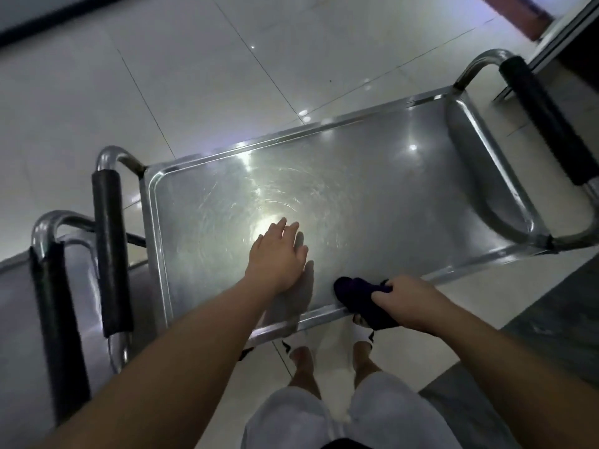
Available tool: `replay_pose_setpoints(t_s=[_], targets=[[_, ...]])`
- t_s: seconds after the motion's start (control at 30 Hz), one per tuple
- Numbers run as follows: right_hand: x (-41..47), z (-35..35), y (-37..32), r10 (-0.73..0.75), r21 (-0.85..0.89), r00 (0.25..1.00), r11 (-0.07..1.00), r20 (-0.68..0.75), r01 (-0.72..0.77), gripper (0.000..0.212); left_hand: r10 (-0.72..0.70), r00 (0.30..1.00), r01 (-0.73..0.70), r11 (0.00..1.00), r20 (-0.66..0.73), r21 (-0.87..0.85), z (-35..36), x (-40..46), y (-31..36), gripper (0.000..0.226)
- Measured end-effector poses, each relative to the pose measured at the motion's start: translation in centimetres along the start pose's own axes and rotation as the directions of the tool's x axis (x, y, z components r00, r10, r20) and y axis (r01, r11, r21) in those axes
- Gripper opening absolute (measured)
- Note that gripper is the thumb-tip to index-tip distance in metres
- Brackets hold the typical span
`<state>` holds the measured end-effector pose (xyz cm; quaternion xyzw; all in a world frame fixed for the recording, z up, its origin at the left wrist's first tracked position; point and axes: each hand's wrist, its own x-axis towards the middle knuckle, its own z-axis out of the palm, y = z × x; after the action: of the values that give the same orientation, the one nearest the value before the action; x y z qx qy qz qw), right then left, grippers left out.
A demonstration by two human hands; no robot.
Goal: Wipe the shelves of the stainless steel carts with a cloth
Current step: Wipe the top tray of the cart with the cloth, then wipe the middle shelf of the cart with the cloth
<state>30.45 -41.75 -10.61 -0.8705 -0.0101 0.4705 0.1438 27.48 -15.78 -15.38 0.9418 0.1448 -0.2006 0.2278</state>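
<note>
Cloth (dark, crumpled) on scratched steel shelf

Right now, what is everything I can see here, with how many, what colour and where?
cart shelf: one, shiny steel, centre, swirl marks on it
cart handles: two on this cart, steel tube with black grips, one at each end
second cart: one, steel with a black grip, far left, partly cut off
cloth: one, dark, at the shelf's near rim
floor: pale glossy tiles, all around
left hand: fingers straight, over or on the shelf; contact unclear
right hand: grips the cloth
legs and shoes: two, pale shorts, white shoes, below the cart
</note>
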Motion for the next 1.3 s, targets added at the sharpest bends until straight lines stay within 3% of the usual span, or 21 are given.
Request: replay_pose_setpoints(t_s=[0.33,0.7,0.97,1.3], targets=[[-5.3,2.8,-1.5,-0.076,-0.143,0.997,0.987,-0.034,0.070,0.034,-0.066,0.998,0.065,0.995,0.020,0.082,-0.1,-12.0,-2.5,0.055],[-9.3,6.1,3.3,-0.201,-0.259,0.978,0.943,0.062,0.210,0.035,-0.330,0.944,0.328,0.944,-0.034,-0.047,7.3,-25.1,-1.4,0.063],[-11.7,10.5,8.5,-0.179,-0.257,0.979,0.946,0.095,0.198,0.035,-0.368,0.928,0.373,0.922,0.062,-0.106,13.3,-33.1,1.0,0.067],[-10.4,17.6,6.9,-0.150,-0.095,0.987,0.983,0.059,0.156,0.032,-0.428,0.901,0.433,0.873,0.074,-0.223,15.1,-33.9,-6.6,0.063]])
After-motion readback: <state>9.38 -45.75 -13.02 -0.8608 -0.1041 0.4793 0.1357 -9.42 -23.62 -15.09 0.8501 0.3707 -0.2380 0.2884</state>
